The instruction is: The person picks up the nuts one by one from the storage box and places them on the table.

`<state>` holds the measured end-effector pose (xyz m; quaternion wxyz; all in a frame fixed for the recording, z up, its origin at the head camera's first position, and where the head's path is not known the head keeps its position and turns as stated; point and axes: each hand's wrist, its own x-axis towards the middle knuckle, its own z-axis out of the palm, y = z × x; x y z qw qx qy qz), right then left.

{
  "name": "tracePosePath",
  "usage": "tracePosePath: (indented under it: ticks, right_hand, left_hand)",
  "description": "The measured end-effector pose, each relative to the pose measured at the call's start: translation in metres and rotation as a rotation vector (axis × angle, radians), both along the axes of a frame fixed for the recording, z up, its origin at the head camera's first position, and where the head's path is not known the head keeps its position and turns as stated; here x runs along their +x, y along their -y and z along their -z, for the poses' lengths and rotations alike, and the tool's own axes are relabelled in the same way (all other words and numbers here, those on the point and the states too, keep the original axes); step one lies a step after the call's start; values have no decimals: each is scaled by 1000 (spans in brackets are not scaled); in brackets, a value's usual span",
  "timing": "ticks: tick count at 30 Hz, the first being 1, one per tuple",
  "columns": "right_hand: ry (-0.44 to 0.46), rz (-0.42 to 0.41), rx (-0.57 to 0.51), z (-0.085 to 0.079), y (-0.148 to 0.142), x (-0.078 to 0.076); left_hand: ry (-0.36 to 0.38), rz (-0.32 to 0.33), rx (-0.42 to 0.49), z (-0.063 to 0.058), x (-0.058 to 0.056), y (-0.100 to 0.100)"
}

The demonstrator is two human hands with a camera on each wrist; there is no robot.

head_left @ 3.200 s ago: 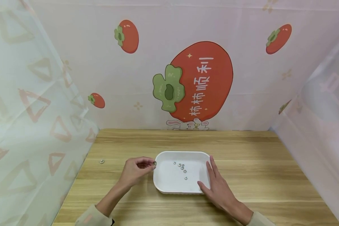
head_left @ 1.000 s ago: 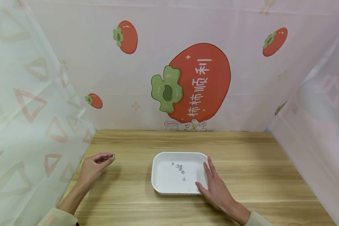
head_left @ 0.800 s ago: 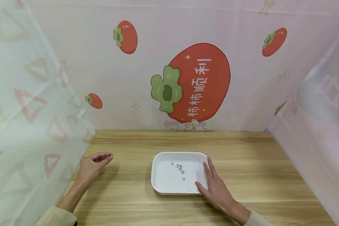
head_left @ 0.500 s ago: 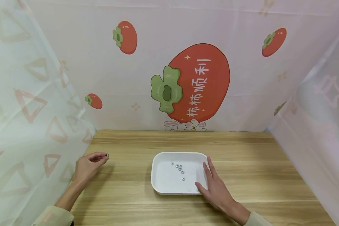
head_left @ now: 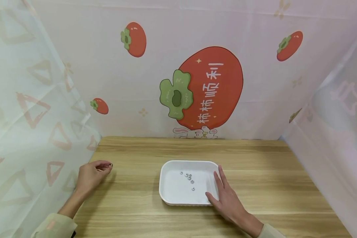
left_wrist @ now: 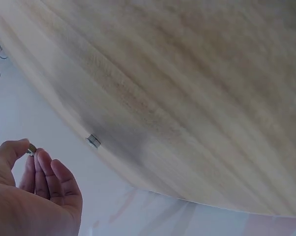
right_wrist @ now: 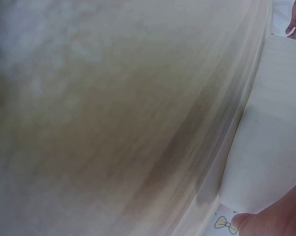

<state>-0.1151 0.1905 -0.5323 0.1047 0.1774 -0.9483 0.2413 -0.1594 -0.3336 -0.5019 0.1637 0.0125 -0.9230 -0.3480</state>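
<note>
My left hand [head_left: 90, 175] pinches a small metal nut [head_left: 110, 165] between thumb and fingertips, above the left part of the table. In the left wrist view, a second nut [left_wrist: 93, 141] sits on the table by that hand, apart from the fingers; the hand hides it in the head view. My right hand [head_left: 229, 198] rests on the right rim of a white tray [head_left: 174, 190], its fingers straight and spread. Several small metal nuts [head_left: 189, 178] lie loose on the tray's floor. The tray's outer wall [right_wrist: 266, 128] fills the right side of the right wrist view.
The wood-grain table [head_left: 256, 158] extends around the tray on all sides. A printed cloth [head_left: 86, 49] hangs behind it, with sheets along the left and right edges.
Holding a nut, my left hand has moved from the tray's left rim to the table's left side, drifting slightly further left lately. My right hand and the tray stay in place.
</note>
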Motion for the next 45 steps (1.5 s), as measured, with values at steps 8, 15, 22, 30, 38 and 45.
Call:
tracePosePath:
  ticks: [8, 15, 22, 30, 38, 45]
  right_hand:
    - [-4, 1, -1, 1, 0, 0]
    - [-2, 3, -2, 0, 0, 0]
    - [-11, 3, 1, 1, 0, -1]
    - [7, 6, 0, 2, -1, -2]
    - [11, 6, 5, 3, -2, -2]
    - [-38, -1, -8, 2, -1, -1]
  left_hand:
    - [36, 78, -209, -1, -4, -2]
    - [30, 126, -354, 3, -12, -3]
    - [49, 140, -430, 5, -12, -5]
    - [71, 152, -459, 5, -13, -6]
    - [102, 160, -463, 5, -14, -6]
    - [171, 168, -446, 3, -16, -8]
